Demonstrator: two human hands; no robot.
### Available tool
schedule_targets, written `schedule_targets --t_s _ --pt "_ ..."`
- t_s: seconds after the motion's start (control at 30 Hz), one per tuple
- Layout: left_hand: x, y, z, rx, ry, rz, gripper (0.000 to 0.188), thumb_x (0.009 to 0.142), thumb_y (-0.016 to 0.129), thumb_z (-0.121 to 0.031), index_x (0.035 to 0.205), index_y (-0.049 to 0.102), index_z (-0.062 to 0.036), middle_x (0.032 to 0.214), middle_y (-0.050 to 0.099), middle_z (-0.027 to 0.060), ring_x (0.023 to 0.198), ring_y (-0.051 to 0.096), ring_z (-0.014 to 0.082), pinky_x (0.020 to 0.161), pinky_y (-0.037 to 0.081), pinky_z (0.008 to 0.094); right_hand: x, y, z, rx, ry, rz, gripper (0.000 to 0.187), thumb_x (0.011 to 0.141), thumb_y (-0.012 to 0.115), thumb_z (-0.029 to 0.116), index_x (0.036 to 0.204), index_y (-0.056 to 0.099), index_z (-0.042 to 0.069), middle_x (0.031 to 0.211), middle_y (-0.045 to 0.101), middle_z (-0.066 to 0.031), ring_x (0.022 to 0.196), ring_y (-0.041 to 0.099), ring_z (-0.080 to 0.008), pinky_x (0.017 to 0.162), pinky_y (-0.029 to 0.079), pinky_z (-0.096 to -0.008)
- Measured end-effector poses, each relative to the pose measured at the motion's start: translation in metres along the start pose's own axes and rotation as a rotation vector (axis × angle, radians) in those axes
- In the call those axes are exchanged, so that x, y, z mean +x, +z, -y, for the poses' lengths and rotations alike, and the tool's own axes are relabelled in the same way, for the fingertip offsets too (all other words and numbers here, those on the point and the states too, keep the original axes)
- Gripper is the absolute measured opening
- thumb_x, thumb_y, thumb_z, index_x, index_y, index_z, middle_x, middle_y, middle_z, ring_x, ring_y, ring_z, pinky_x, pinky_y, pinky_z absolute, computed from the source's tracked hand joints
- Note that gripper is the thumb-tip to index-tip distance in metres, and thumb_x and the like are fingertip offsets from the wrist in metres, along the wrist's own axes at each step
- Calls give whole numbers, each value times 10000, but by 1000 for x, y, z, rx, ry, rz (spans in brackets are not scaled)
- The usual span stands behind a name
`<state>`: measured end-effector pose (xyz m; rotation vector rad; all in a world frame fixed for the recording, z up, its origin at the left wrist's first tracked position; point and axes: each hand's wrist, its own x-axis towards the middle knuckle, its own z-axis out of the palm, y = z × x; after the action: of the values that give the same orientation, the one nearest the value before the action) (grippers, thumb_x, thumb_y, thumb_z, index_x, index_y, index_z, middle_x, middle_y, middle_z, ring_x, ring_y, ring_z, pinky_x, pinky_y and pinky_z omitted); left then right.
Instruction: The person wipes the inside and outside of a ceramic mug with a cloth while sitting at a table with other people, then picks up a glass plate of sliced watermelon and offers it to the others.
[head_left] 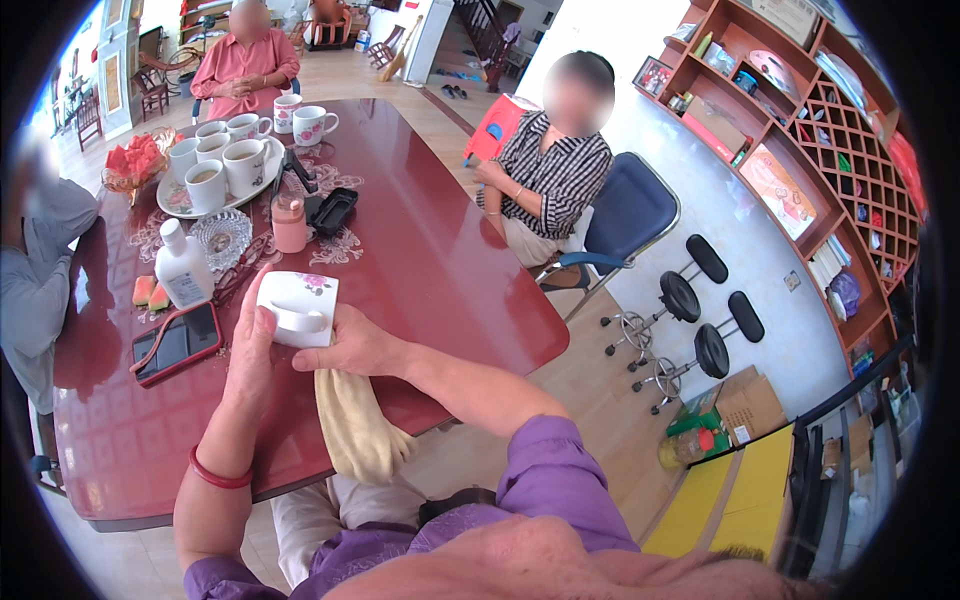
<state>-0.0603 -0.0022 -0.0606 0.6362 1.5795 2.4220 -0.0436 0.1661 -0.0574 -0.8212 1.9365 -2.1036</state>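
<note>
A white mug [300,300] with a pink flower print is tilted on its side between my hands, its handle toward me. My left hand [250,335] grips the mug's left side, thumb near the handle. My right hand [352,345] is closed at the mug's right side, its thumb pointing left; its other fingers are mostly hidden behind the mug. From under the right hand a pale yellow cloth [355,420] hangs past the table's near edge. Just left of the left hand lies a phone [178,345] in a red case.
On the glossy red table [440,270] stand a tray [262,181] of several mugs, a white bottle [184,265], a glass ashtray [222,238], a pink jar [289,224] and a black case [335,212]. Watermelon pieces [150,293] lie near the phone. Three people sit around the table.
</note>
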Motion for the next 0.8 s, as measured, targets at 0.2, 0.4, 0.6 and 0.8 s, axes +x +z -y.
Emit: schedule_targets --t_s 0.2,0.4,0.6,0.8 --pt "4 -16 22 -24 -96 -92 656 955 420 -531 1389 357 -43 1296 490 100 1174 490 203 974 406 336 3 2 -5 31 14 3 467 844 709 180 1244 516 36 1163 598 -40 1088 539 -142 959 428 -323" --pt "0 -9 17 -253 -235 -91 632 939 425 -568 1300 449 -50 1216 539 85 1098 535 199 925 442 350 4 -7 -2 -80 64 68 500 819 735 194 1240 519 32 1169 602 -57 1089 544 -148 959 427 -322" --pt "2 -10 19 -168 -206 -105 651 942 396 -584 1323 431 -58 1258 530 104 1147 527 229 984 421 385 2 -6 -4 -63 62 35 533 795 753 210 1239 520 31 1178 603 -61 1089 547 -151 956 430 -323" --pt "0 -3 9 -169 -234 -92 490 962 416 -507 1260 466 -122 1159 542 40 1048 536 155 874 459 323 3 -5 -3 -12 91 -7 474 821 728 202 1212 535 19 1108 628 -65 1035 573 -149 922 459 -322"
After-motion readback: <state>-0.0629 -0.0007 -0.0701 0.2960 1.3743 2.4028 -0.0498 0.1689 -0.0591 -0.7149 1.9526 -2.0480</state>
